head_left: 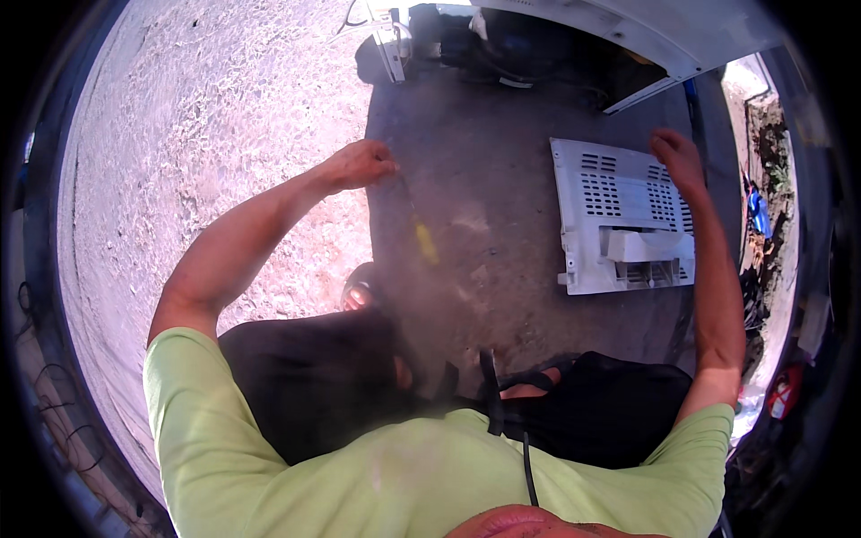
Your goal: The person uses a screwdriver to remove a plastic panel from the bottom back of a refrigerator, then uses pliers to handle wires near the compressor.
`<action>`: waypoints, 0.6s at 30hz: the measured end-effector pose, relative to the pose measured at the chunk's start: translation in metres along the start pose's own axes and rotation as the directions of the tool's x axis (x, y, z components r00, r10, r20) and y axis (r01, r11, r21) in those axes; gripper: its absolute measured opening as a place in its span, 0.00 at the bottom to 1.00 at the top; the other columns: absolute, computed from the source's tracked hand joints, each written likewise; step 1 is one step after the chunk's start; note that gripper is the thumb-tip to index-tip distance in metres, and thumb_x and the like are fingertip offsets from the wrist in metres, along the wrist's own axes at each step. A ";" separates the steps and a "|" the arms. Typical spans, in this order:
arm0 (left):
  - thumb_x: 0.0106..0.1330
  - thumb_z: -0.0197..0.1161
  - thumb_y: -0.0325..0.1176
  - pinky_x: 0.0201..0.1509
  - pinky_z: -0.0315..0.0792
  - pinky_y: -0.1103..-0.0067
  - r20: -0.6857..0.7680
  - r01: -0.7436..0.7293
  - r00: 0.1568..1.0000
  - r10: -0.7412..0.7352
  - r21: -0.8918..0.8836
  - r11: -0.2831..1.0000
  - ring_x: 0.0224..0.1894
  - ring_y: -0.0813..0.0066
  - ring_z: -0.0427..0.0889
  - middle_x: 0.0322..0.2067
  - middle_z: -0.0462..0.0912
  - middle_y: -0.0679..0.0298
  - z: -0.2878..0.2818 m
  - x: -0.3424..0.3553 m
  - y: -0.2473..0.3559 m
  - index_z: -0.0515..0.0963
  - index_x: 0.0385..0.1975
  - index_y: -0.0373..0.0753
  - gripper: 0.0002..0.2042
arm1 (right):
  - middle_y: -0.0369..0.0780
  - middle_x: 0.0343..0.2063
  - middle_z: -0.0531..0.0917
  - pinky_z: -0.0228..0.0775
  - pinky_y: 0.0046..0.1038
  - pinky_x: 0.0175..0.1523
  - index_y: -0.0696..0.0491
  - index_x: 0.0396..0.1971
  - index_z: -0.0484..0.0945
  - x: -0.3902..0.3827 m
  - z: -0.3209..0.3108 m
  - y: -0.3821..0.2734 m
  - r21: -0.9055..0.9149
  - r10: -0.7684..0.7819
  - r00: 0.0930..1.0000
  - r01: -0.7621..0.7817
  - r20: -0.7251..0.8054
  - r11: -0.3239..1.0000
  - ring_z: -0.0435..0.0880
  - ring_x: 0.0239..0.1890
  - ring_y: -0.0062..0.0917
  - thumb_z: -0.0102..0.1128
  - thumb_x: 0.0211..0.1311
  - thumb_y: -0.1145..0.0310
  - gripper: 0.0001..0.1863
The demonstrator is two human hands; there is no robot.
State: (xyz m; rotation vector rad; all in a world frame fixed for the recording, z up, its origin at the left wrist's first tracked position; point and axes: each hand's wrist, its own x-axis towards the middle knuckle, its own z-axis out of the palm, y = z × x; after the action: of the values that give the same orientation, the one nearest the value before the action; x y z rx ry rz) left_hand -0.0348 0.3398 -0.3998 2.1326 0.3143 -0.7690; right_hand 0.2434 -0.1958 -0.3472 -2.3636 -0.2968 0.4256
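Light-green shirt (386, 475) nearest camera. Left hand (359, 166): fingers curled; cannot tell whether grip is clenched on anything. Blurred yellow object (426, 243) near it, rightward and closer to body. Right hand (679, 161): fingers bent, grip state unclear, over far right part of white slotted panel (623, 222) lying on ground (502, 296). White appliance (664, 31) beyond both hands.

A white panel (584, 240) lies on the shaded ground (502, 170) at the right, dark slots in its far half, a raised block in its near half, its right edge partly hidden. Well to its left shows a blurred, slanting yellow stick; whether that touches the ground is unclear
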 end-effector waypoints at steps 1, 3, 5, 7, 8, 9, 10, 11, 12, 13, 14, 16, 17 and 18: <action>0.68 0.63 0.41 0.41 0.77 0.73 -0.003 -0.001 1.000 0.001 -0.013 1.000 0.36 0.68 0.84 0.38 0.83 0.55 -0.001 -0.001 0.001 0.79 0.45 0.31 0.18 | 0.34 0.37 0.85 0.72 0.22 0.46 0.55 0.49 0.83 0.003 0.004 -0.004 0.035 -0.010 1.000 0.010 0.013 0.999 0.82 0.38 0.18 0.60 0.65 0.64 0.16; 0.68 0.63 0.41 0.41 0.77 0.73 -0.009 -0.006 1.000 0.006 -0.030 1.000 0.36 0.68 0.84 0.38 0.83 0.54 -0.002 -0.002 -0.001 0.79 0.45 0.31 0.18 | 0.34 0.36 0.85 0.72 0.22 0.45 0.55 0.49 0.83 0.006 0.010 -0.011 0.080 -0.019 1.000 0.018 0.013 0.997 0.81 0.38 0.18 0.59 0.66 0.64 0.16; 0.68 0.63 0.41 0.42 0.77 0.72 -0.018 -0.012 1.000 0.011 -0.037 0.999 0.36 0.68 0.84 0.38 0.83 0.54 -0.003 -0.001 -0.005 0.79 0.45 0.31 0.18 | 0.34 0.36 0.85 0.72 0.21 0.44 0.54 0.49 0.83 0.009 0.017 -0.017 0.103 -0.018 1.000 0.019 -0.013 0.995 0.81 0.38 0.17 0.59 0.67 0.64 0.15; 0.68 0.63 0.41 0.43 0.78 0.73 -0.021 0.004 1.000 -0.004 -0.012 1.000 0.37 0.68 0.84 0.38 0.84 0.54 -0.005 -0.001 -0.009 0.79 0.45 0.31 0.18 | 0.34 0.35 0.85 0.71 0.20 0.43 0.54 0.49 0.83 0.014 0.016 -0.019 0.144 -0.010 1.000 0.008 0.012 0.990 0.81 0.37 0.16 0.59 0.67 0.63 0.15; 0.68 0.63 0.41 0.43 0.78 0.73 -0.023 0.012 1.000 -0.012 0.001 1.000 0.37 0.68 0.84 0.38 0.84 0.54 -0.006 -0.001 -0.010 0.79 0.45 0.30 0.18 | 0.34 0.35 0.85 0.71 0.20 0.42 0.53 0.49 0.83 0.017 0.015 -0.019 0.165 -0.007 1.000 0.003 0.024 0.986 0.81 0.36 0.15 0.59 0.68 0.63 0.15; 0.68 0.63 0.41 0.43 0.78 0.73 -0.025 0.000 1.000 0.001 0.006 1.000 0.37 0.68 0.84 0.38 0.84 0.54 -0.007 -0.001 -0.011 0.79 0.45 0.31 0.18 | 0.33 0.35 0.85 0.71 0.20 0.41 0.53 0.49 0.84 0.019 0.013 -0.018 0.187 0.012 1.000 -0.009 -0.012 0.982 0.80 0.35 0.15 0.59 0.68 0.63 0.15; 0.68 0.63 0.41 0.43 0.78 0.73 -0.029 -0.011 1.000 0.011 0.011 1.000 0.37 0.68 0.84 0.38 0.84 0.54 -0.008 -0.002 -0.014 0.80 0.45 0.31 0.18 | 0.33 0.34 0.85 0.70 0.19 0.40 0.53 0.48 0.84 0.021 0.012 -0.017 0.210 0.030 0.998 -0.019 -0.047 0.977 0.80 0.34 0.14 0.59 0.68 0.62 0.15; 0.68 0.63 0.41 0.43 0.78 0.73 -0.032 -0.022 0.999 0.022 0.017 1.000 0.37 0.68 0.84 0.39 0.84 0.54 -0.009 -0.002 -0.016 0.80 0.45 0.31 0.18 | 0.33 0.34 0.85 0.70 0.19 0.39 0.53 0.48 0.84 0.023 0.011 -0.015 0.234 0.049 0.995 -0.028 -0.082 0.972 0.80 0.33 0.14 0.59 0.68 0.62 0.15; 0.68 0.63 0.41 0.43 0.78 0.73 -0.052 -0.033 0.998 0.036 0.047 0.998 0.37 0.68 0.84 0.38 0.84 0.54 -0.010 -0.001 -0.018 0.80 0.44 0.31 0.17 | 0.33 0.34 0.86 0.70 0.19 0.38 0.53 0.48 0.84 0.024 0.010 -0.013 0.253 0.062 0.994 -0.036 -0.094 0.967 0.80 0.33 0.14 0.59 0.68 0.62 0.15; 0.68 0.62 0.41 0.44 0.78 0.73 -0.071 -0.044 0.996 0.050 0.079 0.996 0.37 0.68 0.84 0.38 0.84 0.54 -0.011 -0.001 -0.020 0.80 0.44 0.31 0.17 | 0.32 0.33 0.86 0.70 0.19 0.38 0.53 0.48 0.84 0.025 0.007 -0.012 0.272 0.075 0.992 -0.044 -0.105 0.961 0.80 0.32 0.13 0.60 0.68 0.62 0.15; 0.68 0.62 0.41 0.44 0.78 0.73 -0.089 -0.054 0.994 0.064 0.110 0.992 0.37 0.68 0.84 0.37 0.84 0.55 -0.012 -0.001 -0.021 0.80 0.44 0.31 0.17 | 0.32 0.33 0.86 0.70 0.19 0.37 0.53 0.48 0.84 0.025 0.006 -0.012 0.292 0.089 0.989 -0.051 -0.116 0.955 0.80 0.32 0.13 0.60 0.68 0.62 0.15; 0.68 0.62 0.41 0.44 0.78 0.73 -0.101 -0.049 0.993 0.063 0.138 0.989 0.37 0.68 0.84 0.37 0.84 0.54 -0.016 0.000 -0.016 0.80 0.44 0.31 0.17 | 0.32 0.33 0.86 0.70 0.18 0.36 0.53 0.48 0.84 0.028 0.004 -0.004 0.306 0.101 0.984 -0.051 -0.148 0.951 0.80 0.31 0.13 0.61 0.68 0.62 0.15; 0.67 0.61 0.41 0.44 0.78 0.73 -0.105 -0.049 0.992 0.065 0.152 0.987 0.37 0.68 0.85 0.37 0.84 0.54 -0.019 0.001 -0.011 0.80 0.44 0.31 0.17 | 0.33 0.33 0.86 0.70 0.18 0.36 0.54 0.49 0.84 0.028 0.002 0.001 0.312 0.109 0.980 -0.052 -0.166 0.949 0.80 0.30 0.13 0.61 0.68 0.61 0.15; 0.68 0.61 0.41 0.44 0.78 0.73 -0.110 -0.047 0.992 0.063 0.146 0.988 0.37 0.68 0.85 0.37 0.84 0.54 -0.021 0.002 -0.005 0.80 0.44 0.31 0.17 | 0.33 0.33 0.86 0.70 0.18 0.36 0.54 0.48 0.84 0.028 -0.001 0.007 0.320 0.118 0.977 -0.057 -0.175 0.946 0.80 0.30 0.13 0.61 0.68 0.61 0.15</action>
State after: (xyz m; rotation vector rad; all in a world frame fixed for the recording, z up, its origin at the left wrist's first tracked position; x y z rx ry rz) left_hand -0.0270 0.3597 -0.3939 2.3164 0.2653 -0.6562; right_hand 0.2703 -0.1919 -0.3573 -2.0888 -0.0288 0.2600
